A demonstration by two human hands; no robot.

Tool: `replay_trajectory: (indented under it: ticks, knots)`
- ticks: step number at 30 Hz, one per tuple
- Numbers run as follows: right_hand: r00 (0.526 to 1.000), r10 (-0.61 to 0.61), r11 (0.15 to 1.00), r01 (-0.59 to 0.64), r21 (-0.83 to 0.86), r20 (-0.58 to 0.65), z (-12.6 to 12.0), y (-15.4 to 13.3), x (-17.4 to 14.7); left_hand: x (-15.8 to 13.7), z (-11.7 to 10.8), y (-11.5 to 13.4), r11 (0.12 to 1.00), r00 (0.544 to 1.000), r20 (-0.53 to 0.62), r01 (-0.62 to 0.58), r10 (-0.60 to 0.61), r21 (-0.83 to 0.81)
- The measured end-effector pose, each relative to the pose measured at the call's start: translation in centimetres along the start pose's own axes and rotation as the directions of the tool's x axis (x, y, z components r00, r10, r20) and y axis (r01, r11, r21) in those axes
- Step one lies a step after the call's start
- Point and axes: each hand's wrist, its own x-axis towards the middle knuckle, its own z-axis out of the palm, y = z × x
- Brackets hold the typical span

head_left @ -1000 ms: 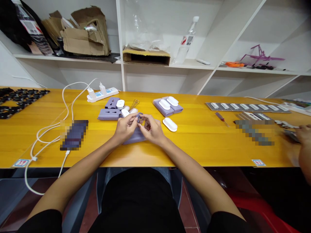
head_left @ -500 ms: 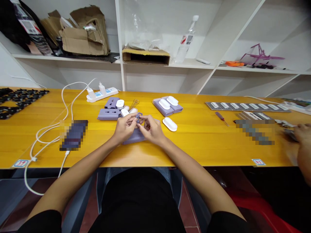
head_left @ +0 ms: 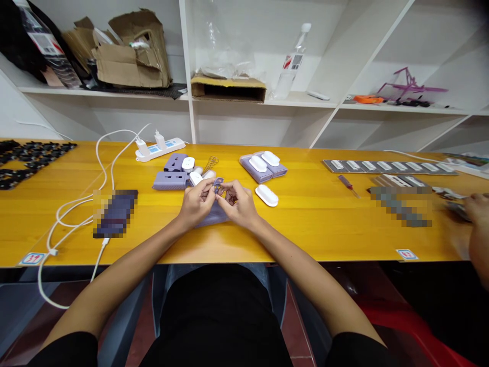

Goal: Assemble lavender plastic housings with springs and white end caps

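Observation:
Both hands meet over the middle of the table. Between the fingertips of my left hand [head_left: 196, 203] and my right hand [head_left: 240, 204] is a small purple plastic part [head_left: 217, 184]; its exact kind is too small to make out. My fingers are pinched closed around it from both sides. Beneath the hands lies a purple perforated housing [head_left: 212, 215], partly hidden by them. Just beyond my left hand are two purple housings with slots [head_left: 170, 180], a round white piece [head_left: 188, 163] and a coiled wire [head_left: 211, 164]. To the right of my right hand sits a white oval piece [head_left: 266, 195].
Two purple housings with white oval tops [head_left: 263, 173] stand further back. At left are a phone [head_left: 116, 214], a white cable and a power strip [head_left: 160, 149]. A screwdriver [head_left: 348, 185] and a metal strip [head_left: 389, 168] lie right. Another person's hand [head_left: 478, 211] works at the far right.
The small purple part has tilted slightly between my fingertips. My hands stay in nearly the same place.

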Motion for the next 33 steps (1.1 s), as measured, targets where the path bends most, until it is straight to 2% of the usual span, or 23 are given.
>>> replay_trajectory:
  ticks: [8,13,18,25,27,31,33]
  knots:
    - [0.997,-0.077,0.997,0.077,0.008,0.010,-0.5,-0.2,0.2,-0.1,0.0,-0.2,0.996,0.997,-0.009,-0.080,0.080,0.037]
    - [0.999,-0.042,0.999,0.042,-0.029,0.018,-0.6,-0.1,0.1,-0.1,0.0,-0.4,0.997,0.997,-0.029,-0.065,0.066,0.037]
    - [0.999,-0.030,0.999,0.029,0.036,0.032,-0.5,0.0,0.3,-0.2,0.1,-0.9,0.998,0.997,-0.043,-0.057,0.058,0.026]
    - [0.998,0.041,0.990,-0.048,0.132,0.055,-0.3,0.0,0.4,0.0,0.0,-0.8,0.993,0.996,-0.028,-0.088,0.090,0.077]
    - [0.995,0.088,0.972,-0.097,0.214,0.052,-0.4,-0.1,0.5,0.0,0.0,-0.8,0.991,0.994,-0.025,-0.103,0.105,0.085]
    - [0.970,0.235,0.861,-0.237,0.450,0.061,-0.7,-0.5,1.0,-0.1,0.0,-1.1,0.967,0.980,-0.006,-0.193,0.197,0.166]
    - [0.954,0.292,0.820,-0.285,0.497,0.067,-0.7,-0.8,1.3,-0.2,0.0,-1.3,0.940,0.969,0.001,-0.240,0.247,0.240]
